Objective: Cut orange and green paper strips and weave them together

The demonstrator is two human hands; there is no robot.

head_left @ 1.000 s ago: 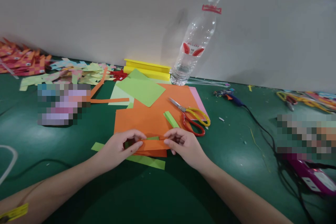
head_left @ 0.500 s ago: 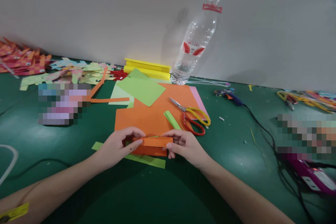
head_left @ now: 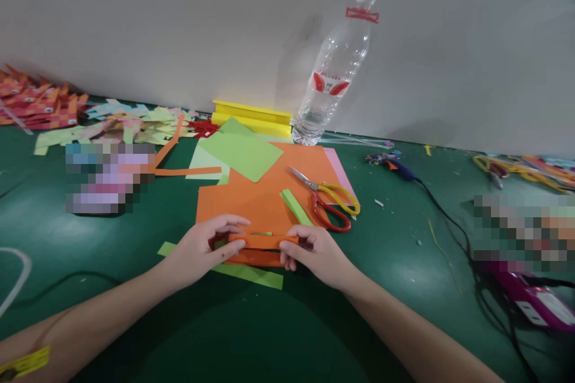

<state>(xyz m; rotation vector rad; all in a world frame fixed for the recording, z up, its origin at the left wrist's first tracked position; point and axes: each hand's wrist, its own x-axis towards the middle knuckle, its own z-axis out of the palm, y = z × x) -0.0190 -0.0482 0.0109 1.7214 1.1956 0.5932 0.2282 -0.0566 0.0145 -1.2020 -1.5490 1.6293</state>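
Note:
An orange paper strip (head_left: 264, 242), which looks folded lengthwise, is held level just above the table. My left hand (head_left: 204, 251) pinches its left end between thumb and fingers. At the right end, my right hand (head_left: 312, 251) grips it the same way, thumb in front. Beneath lies more orange paper, and a light green strip (head_left: 251, 277) sticks out below the hands. Large orange sheets (head_left: 269, 203) lie just behind. On them rest scissors (head_left: 321, 188) with one yellow and one red handle, a folded green strip (head_left: 296, 206) and a green square sheet (head_left: 242, 149).
A clear plastic bottle (head_left: 332, 66) leans against the grey wall, beside a yellow folded piece (head_left: 251, 118). Paper scraps (head_left: 130, 122) and orange-red woven paper pieces (head_left: 40, 99) lie at the back left. A blue-handled corded tool (head_left: 404, 172) and a purple power strip (head_left: 530, 299) are on the right.
The orange strip's front face has narrowed as it tilts or folds over. My right fingers have shifted slightly, and my left index finger has lifted a little off the strip.

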